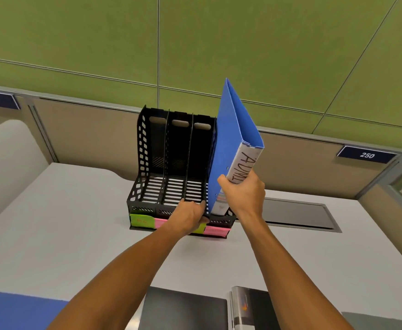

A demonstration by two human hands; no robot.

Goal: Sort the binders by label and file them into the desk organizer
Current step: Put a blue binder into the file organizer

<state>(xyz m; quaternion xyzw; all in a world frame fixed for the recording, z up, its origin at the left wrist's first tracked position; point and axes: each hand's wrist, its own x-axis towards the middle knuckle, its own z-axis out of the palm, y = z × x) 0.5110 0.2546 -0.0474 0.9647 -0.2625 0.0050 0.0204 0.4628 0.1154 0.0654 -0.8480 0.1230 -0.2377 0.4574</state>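
Here the blue binder [231,139] (spine handwritten) tilts in the right hand [243,194].

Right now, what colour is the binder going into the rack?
Blue, with a white spine label; the binder shows in the head view.

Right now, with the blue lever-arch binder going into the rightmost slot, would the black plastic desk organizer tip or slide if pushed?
Black plastic desk organizer probably light: perforated, three slots bare. Left hand grips its front rim, suggesting it slides.

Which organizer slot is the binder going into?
The rightmost slot: the blue binder stands in it, and the other three are empty.
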